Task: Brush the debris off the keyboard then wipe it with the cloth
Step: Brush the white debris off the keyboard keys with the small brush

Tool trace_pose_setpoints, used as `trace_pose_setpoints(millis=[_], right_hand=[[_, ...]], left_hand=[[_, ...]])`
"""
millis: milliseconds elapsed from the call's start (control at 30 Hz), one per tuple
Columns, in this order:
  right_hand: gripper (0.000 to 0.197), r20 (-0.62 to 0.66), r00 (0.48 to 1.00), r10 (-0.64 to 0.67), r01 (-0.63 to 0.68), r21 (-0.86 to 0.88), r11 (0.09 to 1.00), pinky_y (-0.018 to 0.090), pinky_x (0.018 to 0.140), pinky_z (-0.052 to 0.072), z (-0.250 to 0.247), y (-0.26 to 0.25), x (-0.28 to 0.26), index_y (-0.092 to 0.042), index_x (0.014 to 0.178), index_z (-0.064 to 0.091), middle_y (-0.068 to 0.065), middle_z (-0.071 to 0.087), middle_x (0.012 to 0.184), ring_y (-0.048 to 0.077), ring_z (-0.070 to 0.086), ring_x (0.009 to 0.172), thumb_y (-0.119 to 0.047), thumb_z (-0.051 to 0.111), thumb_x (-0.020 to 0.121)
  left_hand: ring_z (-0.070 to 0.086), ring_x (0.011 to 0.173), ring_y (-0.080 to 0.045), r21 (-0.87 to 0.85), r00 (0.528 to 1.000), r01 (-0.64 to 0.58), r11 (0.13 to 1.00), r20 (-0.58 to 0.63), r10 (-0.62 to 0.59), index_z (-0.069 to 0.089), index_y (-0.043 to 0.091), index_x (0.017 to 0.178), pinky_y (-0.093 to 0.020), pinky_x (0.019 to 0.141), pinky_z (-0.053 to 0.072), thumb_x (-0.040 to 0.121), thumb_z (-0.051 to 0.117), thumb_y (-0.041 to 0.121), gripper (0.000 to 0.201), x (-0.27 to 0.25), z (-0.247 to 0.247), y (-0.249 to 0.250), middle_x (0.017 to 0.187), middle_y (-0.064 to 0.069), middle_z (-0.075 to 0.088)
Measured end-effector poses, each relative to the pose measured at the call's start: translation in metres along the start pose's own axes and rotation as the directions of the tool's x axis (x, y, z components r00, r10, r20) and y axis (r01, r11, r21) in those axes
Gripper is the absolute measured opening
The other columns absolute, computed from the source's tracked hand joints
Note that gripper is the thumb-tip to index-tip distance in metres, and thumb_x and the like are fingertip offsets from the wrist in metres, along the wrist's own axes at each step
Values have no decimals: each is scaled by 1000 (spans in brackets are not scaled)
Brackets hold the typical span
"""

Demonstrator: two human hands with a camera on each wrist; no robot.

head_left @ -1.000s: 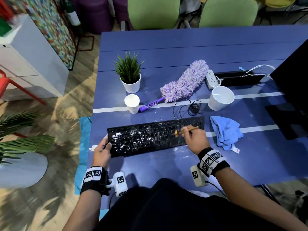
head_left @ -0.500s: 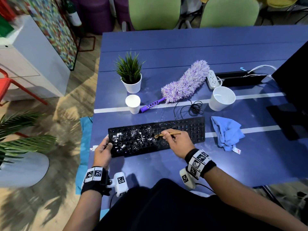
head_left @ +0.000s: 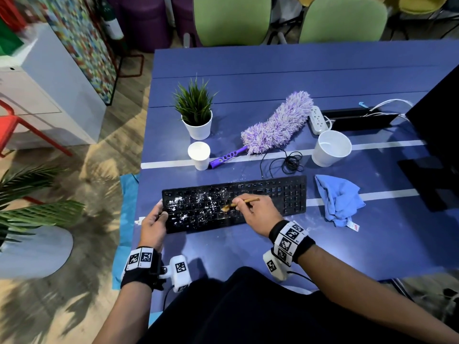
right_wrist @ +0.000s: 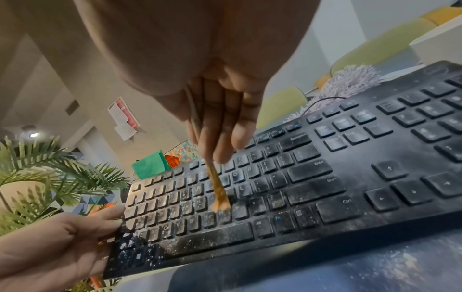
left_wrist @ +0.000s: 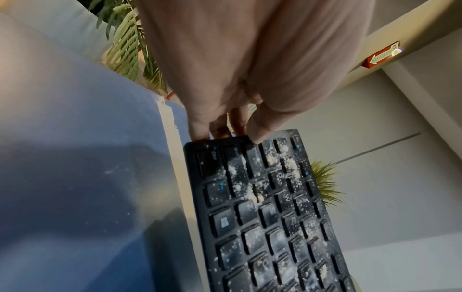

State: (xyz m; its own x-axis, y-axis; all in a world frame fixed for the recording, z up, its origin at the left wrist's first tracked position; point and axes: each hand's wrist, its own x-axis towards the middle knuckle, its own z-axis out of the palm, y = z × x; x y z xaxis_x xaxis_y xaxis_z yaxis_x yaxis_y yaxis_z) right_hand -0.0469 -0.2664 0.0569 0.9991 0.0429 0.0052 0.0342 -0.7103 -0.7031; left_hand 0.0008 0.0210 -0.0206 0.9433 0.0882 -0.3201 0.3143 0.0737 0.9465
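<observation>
A black keyboard [head_left: 285, 194] lies on the blue table [head_left: 273, 78], its left half dusted with white debris [head_left: 188, 206]. My left hand [head_left: 155, 220] grips the keyboard's left end, thumb on top and fingers round the edge [left_wrist: 240, 128]. My right hand [head_left: 258, 214] pinches a thin wooden brush [head_left: 244, 201] over the middle keys; its tan bristles [right_wrist: 220, 199] touch the keys of the lower letter row. The keyboard [right_wrist: 325, 177] looks mostly brushed on its right half. A crumpled blue cloth [head_left: 339, 199] lies just right of the keyboard.
Behind the keyboard are a small paper cup [head_left: 199, 155], a potted plant [head_left: 196, 115], a purple duster [head_left: 275, 126], a coiled black cable [head_left: 290, 162], a white bucket-like cup [head_left: 331, 148] and a power strip [head_left: 318, 119]. A dark monitor [head_left: 439, 135] stands at the right.
My right hand has carried the brush leftwards along the keyboard, from the right-hand keys to the middle. The left hand keeps its hold on the left end.
</observation>
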Motion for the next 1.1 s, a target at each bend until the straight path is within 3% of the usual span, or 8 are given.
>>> trace_pose_setpoints(millis=[100,233,367,567,700,833,933,1100], right_hand=[[37,58,997,41,-37,-69,997,34,68,55,-1,1,-1,-24,96,68,0,69,69,18,65,64,-46,38,98],[34,-88,992,86,-99,-158,983,34,63,50,-10,5,-7,-17,89,67,3,63,63,27,63,64,-35,40,100],[29,57,998,24,-25,15,1000,31,72,55,-2,-3,-13,-19,97,72,1,74,84,17,68,74,-35,47,99],[29,-131,990,42,-70,-215,974,29,62,42,-6,-7,-12,-13,83,64,4,65,72,24,59,66,-27,44,100],[27,41,999,0,0,-10,1000,25,65,46,-2,-5,-14,-16,94,71,-1,71,79,15,63,69,-30,48,100],[29,-50,999,17,-18,-16,1000,32,72,54,0,-3,-13,-18,96,71,0,74,83,16,68,75,-32,46,100],[29,32,999,-20,18,55,998,22,79,52,7,-13,-13,-15,103,73,-2,75,97,12,68,84,-31,50,100],[29,21,1000,-24,23,48,999,31,74,55,7,-12,-12,-18,100,72,0,74,89,15,68,79,-33,47,100]], left_hand=[[56,116,-23,-1,1000,-5,1000,-1,5,58,10,131,-56,115,32,96,39,-13,46,0,-2,-1,123,-12,65],[55,115,-21,-12,1000,-15,1000,9,16,60,17,124,-50,114,35,96,38,-14,48,-2,2,2,105,14,73],[54,116,-21,-15,1000,6,1000,-5,-6,57,18,126,-50,115,34,97,37,-14,47,-4,4,6,99,21,73],[55,117,-22,-10,1000,4,1000,2,-4,58,15,129,-53,115,33,97,40,-12,46,-4,1,5,111,10,71],[53,117,-23,-16,1000,8,1000,-4,-8,54,6,134,-55,115,32,96,39,-14,45,-4,1,4,125,-12,62],[54,116,-22,-29,1000,7,1000,-9,-8,55,9,131,-51,114,34,97,38,-14,45,-5,3,6,111,3,69],[54,116,-23,-18,1000,6,1000,-10,-7,57,11,130,-52,114,34,97,40,-13,44,-5,2,7,104,16,73],[54,119,-24,-5,1000,14,1000,7,-14,56,9,132,-55,115,32,97,40,-12,44,-4,0,6,119,-4,69]])
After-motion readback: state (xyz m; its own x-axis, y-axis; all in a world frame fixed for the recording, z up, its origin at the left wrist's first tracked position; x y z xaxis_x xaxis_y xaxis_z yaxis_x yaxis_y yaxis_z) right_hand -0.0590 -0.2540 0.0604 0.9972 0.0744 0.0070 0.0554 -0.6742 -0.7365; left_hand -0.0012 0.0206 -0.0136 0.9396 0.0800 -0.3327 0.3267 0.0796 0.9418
